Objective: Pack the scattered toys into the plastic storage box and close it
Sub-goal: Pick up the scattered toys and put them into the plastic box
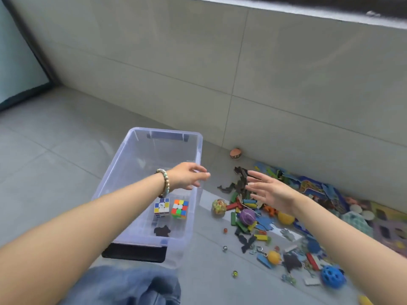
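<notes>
A clear plastic storage box (130,150) stands open on the grey floor. Inside it lie a white-and-blue puzzle cube (161,206), a brightly coloured puzzle cube (180,208) and a dark flat piece (162,231). My left hand (189,176), with a bead bracelet on the wrist, hovers over the box's right rim, fingers relaxed and empty. My right hand (267,190) is spread open and empty above the scattered toys (253,219) to the right of the box.
The toy pile holds coloured blocks, a purple ball (247,216), yellow balls (285,217), a blue holed ball (332,276), flat puzzle pieces and marbles (224,248). An orange toy (236,153) lies by the tiled wall. My knee in jeans (132,287) is below the box.
</notes>
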